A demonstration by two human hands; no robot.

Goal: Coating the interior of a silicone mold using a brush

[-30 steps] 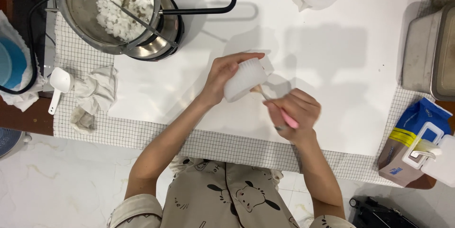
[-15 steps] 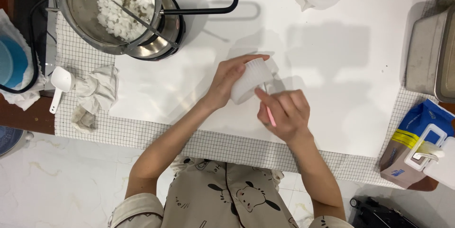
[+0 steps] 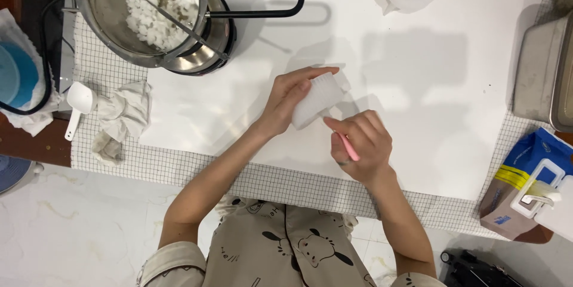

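Left hand [image 3: 285, 103] is gripping the white ridged cup [image 3: 316, 99], tilted, just above the surface [image 3: 418, 114] centre. Right hand [image 3: 360, 145], closed on a pink stick [image 3: 348, 147], has moved up against the cup since a second ago; working contact is beginning.

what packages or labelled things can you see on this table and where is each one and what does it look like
Wipes pack: right edge of the table, beside the person's right hand side; soft blue pouch with a yellow band and a white flip lid standing open.
No other packages, signs or screens show.
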